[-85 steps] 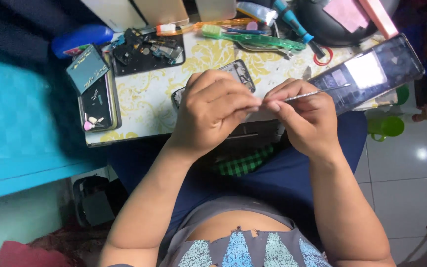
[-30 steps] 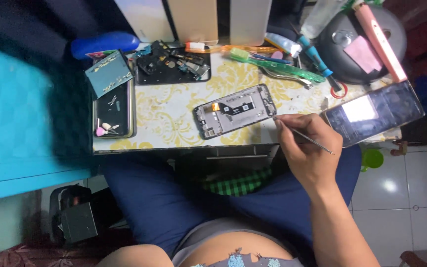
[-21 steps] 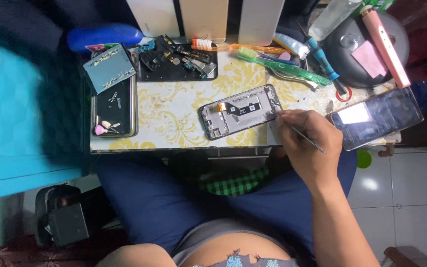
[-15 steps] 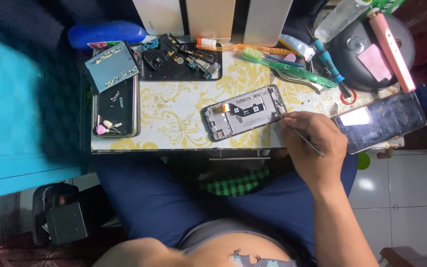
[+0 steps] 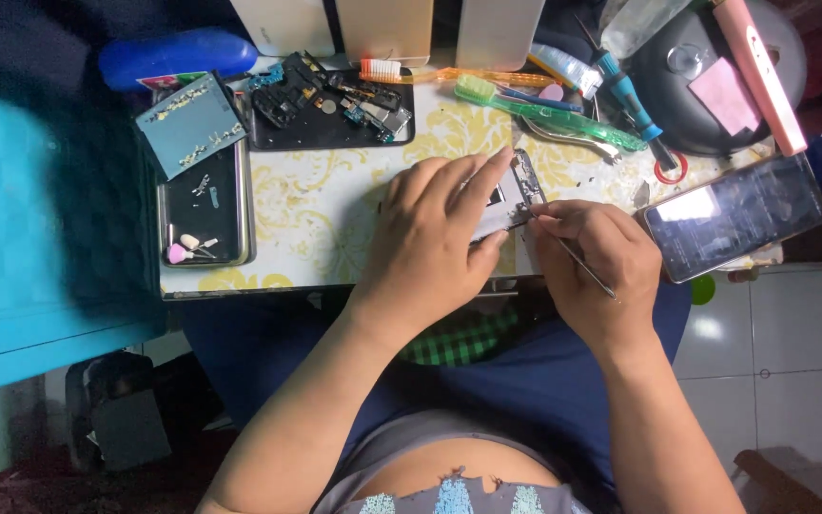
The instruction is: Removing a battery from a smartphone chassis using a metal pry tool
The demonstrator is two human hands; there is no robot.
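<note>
At the far left edge of the small table [image 5: 325, 205], whose top is a cream cloth with a yellow floral print, a glossy blue oblong case [image 5: 178, 52] lies at the back; in front of it a grey-blue square card [image 5: 190, 124] dotted with tiny metal bits lies tilted over the top of a dark rectangular tray [image 5: 204, 214] with a metal rim, holding small pink and white pieces; next, a black flat mat [image 5: 330, 114] carries loose dark phone parts; behind it an orange toothbrush [image 5: 449, 74] lies lengthwise, and a translucent green toothbrush [image 5: 549, 109] slants to the right; the left hand [image 5: 435, 243] lies flat and spread on the opened phone [image 5: 516, 195], pressing it to the table, only its right end with silver frame showing; the right hand [image 5: 596, 262] is closed narrowly round thin metal tweezers [image 5: 577, 266], whose tip touches the phone's right edge; further right, a second phone [image 5: 734, 228] with a lit, glossy screen lies tilted at the table's corner; behind it a blue-handled screwdriver [image 5: 625, 95] and a round black lid [image 5: 715, 71] bearing a pink square note.
</note>
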